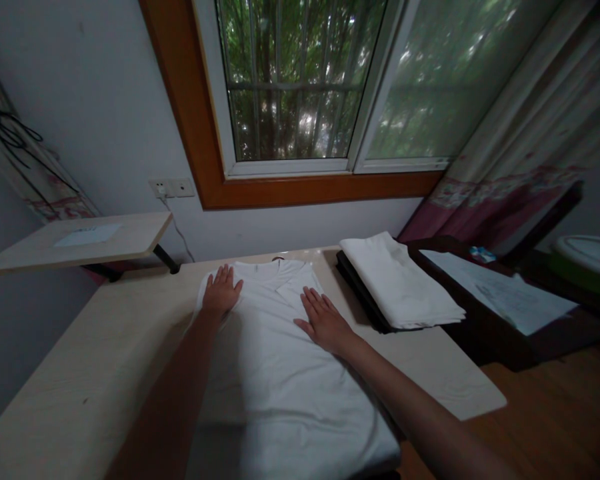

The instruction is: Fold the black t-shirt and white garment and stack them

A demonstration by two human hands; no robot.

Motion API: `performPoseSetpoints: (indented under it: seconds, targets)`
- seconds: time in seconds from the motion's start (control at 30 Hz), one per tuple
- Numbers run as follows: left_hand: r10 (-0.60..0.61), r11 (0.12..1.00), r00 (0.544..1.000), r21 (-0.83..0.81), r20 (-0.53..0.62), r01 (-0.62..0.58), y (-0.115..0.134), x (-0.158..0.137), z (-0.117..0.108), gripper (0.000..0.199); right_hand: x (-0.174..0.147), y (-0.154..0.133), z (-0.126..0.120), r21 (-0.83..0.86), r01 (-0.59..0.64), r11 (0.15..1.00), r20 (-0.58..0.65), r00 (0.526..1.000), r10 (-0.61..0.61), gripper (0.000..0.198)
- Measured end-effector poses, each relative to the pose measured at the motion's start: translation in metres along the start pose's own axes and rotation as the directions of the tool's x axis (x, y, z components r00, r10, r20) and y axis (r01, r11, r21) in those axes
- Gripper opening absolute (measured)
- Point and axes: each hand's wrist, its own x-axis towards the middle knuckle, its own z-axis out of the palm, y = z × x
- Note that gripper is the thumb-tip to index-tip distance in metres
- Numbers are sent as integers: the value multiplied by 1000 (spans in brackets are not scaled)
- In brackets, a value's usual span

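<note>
A white T-shirt (pixel 275 360) lies spread on the light wooden table (pixel 130 333), its neckline toward the window and its lower end reaching the table's near edge. My left hand (pixel 221 292) rests flat on the shirt's upper left, fingers stretched out. On the upper right of the shirt, my right hand (pixel 326 321) also lies flat, its thumb apart from the other fingers. Neither hand grips anything. Soft creases run across the cloth, and a shadow falls over its left part.
Folded white cloth (pixel 400 287) on a black folded piece (pixel 363 293) lies to the right. A raised shelf (pixel 130 243) with a paper stands at the back left. Beyond the table is a window (pixel 300 87); a dark side table at right holds a paper sheet (pixel 500 290).
</note>
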Motion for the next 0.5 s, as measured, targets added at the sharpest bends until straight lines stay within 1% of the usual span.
performPoseSetpoints:
  seconds: [0.13, 0.23, 0.33, 0.43, 0.5]
  targets:
    - [-8, 1000, 1000, -7, 15, 9, 0, 0, 0, 70, -4, 3, -6, 21, -34, 999, 23, 999, 33, 78]
    - [-8, 1000, 1000, -10, 16, 8, 1, 0, -1, 70, 8, 1, -11, 34, -45, 998, -8, 999, 46, 78]
    - [-4, 1000, 1000, -19, 4, 4, 1, -1, -1, 70, 28, -2, -11, 46, 18, 999, -20, 1000, -17, 75]
    - [1, 1000, 1000, -31, -19, -1, 1, -3, -2, 70, 47, 1, -6, 50, 100, 994, 37, 994, -102, 75]
    - [6, 999, 1000, -36, -23, -7, 1, -3, -2, 72, 55, 7, -4, 48, 122, 991, 59, 990, -124, 75]
